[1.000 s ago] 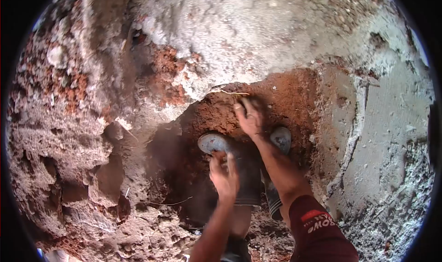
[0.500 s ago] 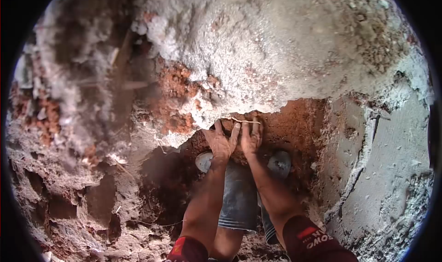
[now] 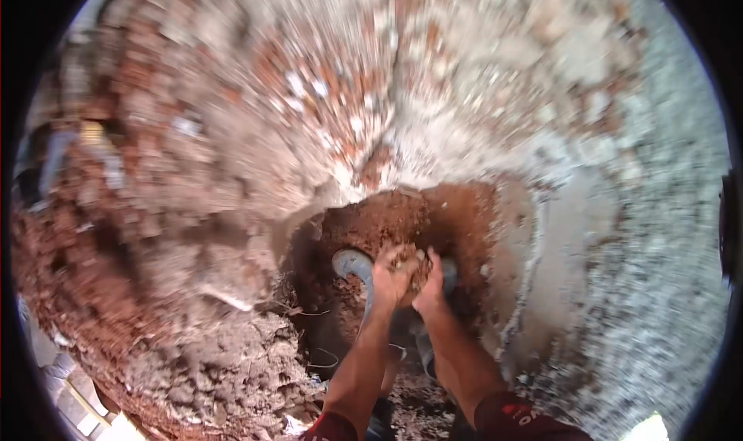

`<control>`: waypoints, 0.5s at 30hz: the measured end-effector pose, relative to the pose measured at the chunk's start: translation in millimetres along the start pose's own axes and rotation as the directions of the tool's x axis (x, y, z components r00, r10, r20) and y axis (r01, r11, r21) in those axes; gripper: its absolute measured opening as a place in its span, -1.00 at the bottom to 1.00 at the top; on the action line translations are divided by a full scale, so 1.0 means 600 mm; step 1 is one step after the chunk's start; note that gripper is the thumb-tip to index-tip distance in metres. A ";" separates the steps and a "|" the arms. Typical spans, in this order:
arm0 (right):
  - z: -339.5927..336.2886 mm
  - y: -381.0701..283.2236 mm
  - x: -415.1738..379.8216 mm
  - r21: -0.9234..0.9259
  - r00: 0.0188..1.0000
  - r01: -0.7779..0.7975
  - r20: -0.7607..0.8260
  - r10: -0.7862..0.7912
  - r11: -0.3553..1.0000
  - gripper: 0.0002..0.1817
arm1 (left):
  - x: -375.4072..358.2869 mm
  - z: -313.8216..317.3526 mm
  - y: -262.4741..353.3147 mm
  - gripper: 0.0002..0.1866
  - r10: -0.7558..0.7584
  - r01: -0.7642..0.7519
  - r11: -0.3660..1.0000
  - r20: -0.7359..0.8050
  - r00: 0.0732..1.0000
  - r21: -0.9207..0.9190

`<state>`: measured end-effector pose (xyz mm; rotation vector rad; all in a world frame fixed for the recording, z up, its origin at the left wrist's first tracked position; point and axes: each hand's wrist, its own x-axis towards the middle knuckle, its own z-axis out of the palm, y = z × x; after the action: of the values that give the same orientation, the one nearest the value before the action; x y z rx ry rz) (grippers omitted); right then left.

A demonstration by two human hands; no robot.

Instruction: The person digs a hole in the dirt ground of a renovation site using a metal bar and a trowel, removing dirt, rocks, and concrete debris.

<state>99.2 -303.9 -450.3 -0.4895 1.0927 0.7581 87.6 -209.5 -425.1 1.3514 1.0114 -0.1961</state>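
My left hand point(image 3: 393, 277) and my right hand point(image 3: 430, 286) are cupped toward each other over the pit. Between them sits a clump of reddish-brown soil point(image 3: 419, 267), gripped from both sides. Motion blur softens the fingers and the clump's outline. Just left of my left hand is a grey rubber boot point(image 3: 352, 261). Another boot point(image 3: 451, 271) shows in part behind my right hand. Beneath the hands lies the pit's reddish earth floor point(image 3: 387, 216).
A rough soil bank point(image 3: 224, 259) rises on the left. Along the right runs a smooth grey slab edge point(image 3: 561, 240). Rubble point(image 3: 309, 69) with pale fragments lies ahead, smeared by motion. A blurred blue and yellow shape point(image 3: 91, 133) at far left cannot be made out.
My hands have come out from under the pale overhanging edge, back toward me, with a clump of soil now between them. The view has shifted, showing more ground around the pit.
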 end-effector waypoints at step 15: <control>0.649 -0.270 -0.491 -0.115 0.447 0.874 0.569 -0.690 0.471 -0.39 | -0.182 -0.129 0.802 -0.69 0.830 -0.857 0.349 -0.300 0.470 -0.378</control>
<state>382.3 -230.9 -27.1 -1.0401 0.1353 0.1690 298.1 -57.6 1.9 1.2341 0.2207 0.8735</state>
